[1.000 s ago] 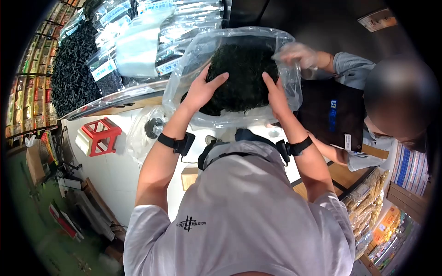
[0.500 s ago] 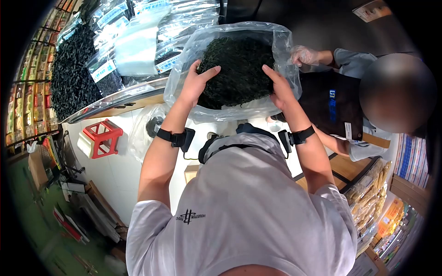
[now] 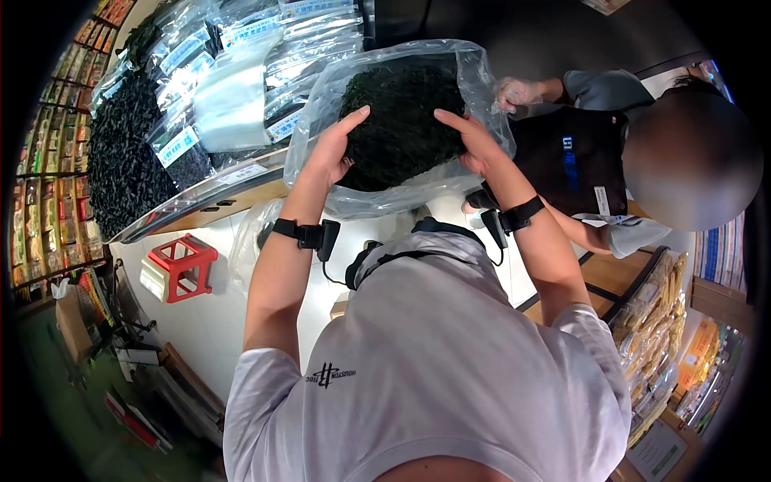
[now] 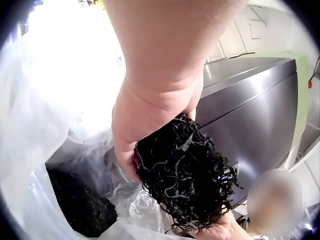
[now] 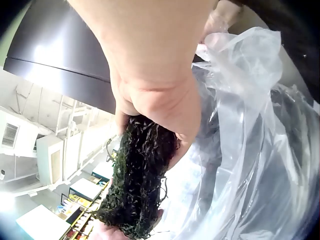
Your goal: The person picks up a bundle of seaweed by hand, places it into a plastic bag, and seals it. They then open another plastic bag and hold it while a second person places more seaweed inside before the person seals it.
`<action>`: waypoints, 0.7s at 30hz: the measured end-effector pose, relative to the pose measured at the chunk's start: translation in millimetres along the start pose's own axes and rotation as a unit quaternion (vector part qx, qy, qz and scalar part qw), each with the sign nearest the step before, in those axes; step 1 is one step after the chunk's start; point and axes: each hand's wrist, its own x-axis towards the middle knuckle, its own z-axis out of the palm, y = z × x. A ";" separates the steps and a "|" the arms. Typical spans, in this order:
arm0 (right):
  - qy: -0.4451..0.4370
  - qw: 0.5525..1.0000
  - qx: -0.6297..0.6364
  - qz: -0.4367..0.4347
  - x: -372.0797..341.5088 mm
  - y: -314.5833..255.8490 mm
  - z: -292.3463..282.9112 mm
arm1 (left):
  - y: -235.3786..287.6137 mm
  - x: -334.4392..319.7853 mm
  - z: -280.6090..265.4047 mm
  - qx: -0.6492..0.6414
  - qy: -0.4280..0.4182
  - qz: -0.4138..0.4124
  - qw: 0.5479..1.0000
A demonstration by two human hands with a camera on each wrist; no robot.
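Observation:
Between the two hands is a dark clump of dried, shredded seaweed-like strands (image 3: 401,128), over the open mouth of a large clear plastic bag (image 3: 317,100). My left hand (image 3: 331,149) grips its left side, thumb on top; my right hand (image 3: 474,145) grips its right side the same way. In the left wrist view the left hand (image 4: 155,110) curls round the clump (image 4: 185,175), and more dark material (image 4: 80,205) lies inside the bag. The right wrist view shows the right hand (image 5: 155,105) round the clump's other end (image 5: 137,175).
Another person's gloved hand (image 3: 518,92) is at the bag's right edge. At the upper left, a counter holds packaged bags (image 3: 305,48) and a loose dark heap (image 3: 120,161). A red stool (image 3: 181,265) stands on the floor at left. Bagged goods (image 3: 650,337) lie at lower right.
The clump and both hands have shifted slightly left in the head view, the clump now showing a rounder outline. The other person's gloved hand has lowered from the bag's rim to its side.

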 end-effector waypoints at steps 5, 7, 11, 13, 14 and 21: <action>0.008 1.000 0.010 0.009 -5.7 -2.3 4.6 | -2.0 6.0 0.6 -0.022 0.010 -0.004 1.000; 0.009 1.000 0.019 0.014 -6.6 -1.7 5.8 | -3.6 7.8 0.4 -0.030 -0.003 -0.003 1.000; 0.029 0.998 0.054 0.028 -5.7 3.1 7.2 | -8.8 21.0 -3.8 -0.041 -0.006 -0.003 0.999; 0.037 0.996 0.073 0.030 0.3 3.6 4.0 | -5.1 23.8 -1.6 -0.053 -0.017 -0.011 0.998; 0.017 0.995 0.090 0.035 6.0 6.2 -1.1 | -5.6 23.8 -1.0 -0.067 -0.025 -0.019 0.997; 0.010 0.992 0.099 0.078 19.9 -11.9 -9.9 | 9.6 29.9 18.1 -0.091 -0.009 0.004 0.996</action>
